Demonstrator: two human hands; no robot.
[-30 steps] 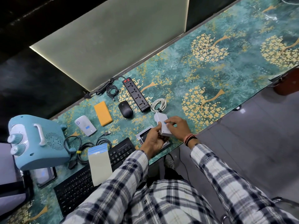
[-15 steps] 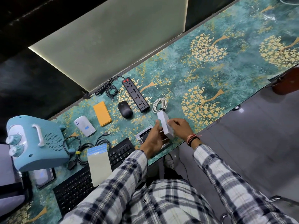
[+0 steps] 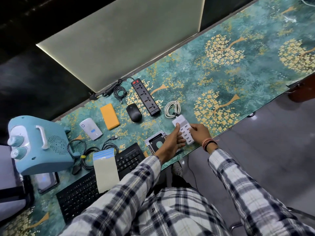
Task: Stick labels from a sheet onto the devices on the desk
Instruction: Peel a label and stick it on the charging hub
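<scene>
Both hands hold the white charger box [image 3: 184, 132] w/ many ports, near the desk [image 3: 221, 79] edge. Left hand [image 3: 170, 142] thumb presses its top; right hand [image 3: 199, 133] fingers pinch its side. It's prob light, hard & smooth, so hold the sides. Label sheet [image 3: 105, 169] lies on the keyboard [image 3: 81, 198].

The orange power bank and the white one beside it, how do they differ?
The orange power bank is a flat rectangle with squarer corners and a plain face; the white power bank is rounded, with a round button and a small blue mark. The orange one looks larger. Both lie flat on the desk, untouched.
</scene>
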